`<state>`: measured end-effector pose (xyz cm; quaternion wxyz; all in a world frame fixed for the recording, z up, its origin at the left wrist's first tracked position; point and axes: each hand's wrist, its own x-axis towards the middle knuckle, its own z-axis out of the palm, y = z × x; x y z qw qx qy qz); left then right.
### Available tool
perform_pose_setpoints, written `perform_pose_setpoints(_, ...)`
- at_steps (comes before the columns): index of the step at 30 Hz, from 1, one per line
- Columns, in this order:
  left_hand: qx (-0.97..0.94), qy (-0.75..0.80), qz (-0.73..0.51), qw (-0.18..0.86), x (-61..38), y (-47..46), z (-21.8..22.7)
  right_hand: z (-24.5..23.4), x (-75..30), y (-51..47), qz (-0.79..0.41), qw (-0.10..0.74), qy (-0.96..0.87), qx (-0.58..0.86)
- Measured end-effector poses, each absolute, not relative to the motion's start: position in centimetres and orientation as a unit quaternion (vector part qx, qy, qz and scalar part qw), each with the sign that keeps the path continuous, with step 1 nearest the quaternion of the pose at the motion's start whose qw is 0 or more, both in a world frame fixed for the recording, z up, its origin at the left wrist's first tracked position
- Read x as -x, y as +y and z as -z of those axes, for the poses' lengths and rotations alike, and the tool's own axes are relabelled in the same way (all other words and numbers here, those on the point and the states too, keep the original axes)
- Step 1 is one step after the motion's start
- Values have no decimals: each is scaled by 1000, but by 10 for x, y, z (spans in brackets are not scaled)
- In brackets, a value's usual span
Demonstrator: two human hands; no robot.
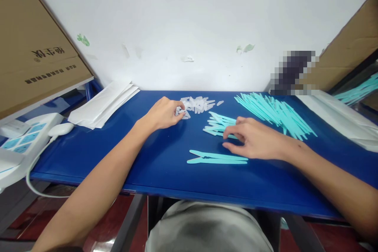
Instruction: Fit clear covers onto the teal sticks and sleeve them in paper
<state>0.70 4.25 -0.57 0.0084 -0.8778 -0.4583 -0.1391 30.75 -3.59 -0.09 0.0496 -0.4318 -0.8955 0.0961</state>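
We have our left hand (169, 112) at the edge of a pile of pale, see-through pieces (198, 104), thumb and fingers curled toward each other; whether it pinches one, we can't quite tell. Our right hand (248, 137), thumb and forefinger parted, is over a small bunch of turquoise strips (221, 119). Just nearer us than that hand, two separate strips (224, 161) lie on the blue table (165, 169); beyond it spreads a bigger turquoise heap (274, 113).
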Motion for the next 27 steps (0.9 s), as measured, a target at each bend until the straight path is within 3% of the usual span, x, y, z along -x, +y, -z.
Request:
perform_pose_setpoints(16,912,-408,34,13,-14,37,6,-6,-300,-44,-275,-13,-860,429)
perform_pose_setpoints(27,939,-334,85,-4,-18,33,9,-3,-305,-41,-233,-16,-892,386)
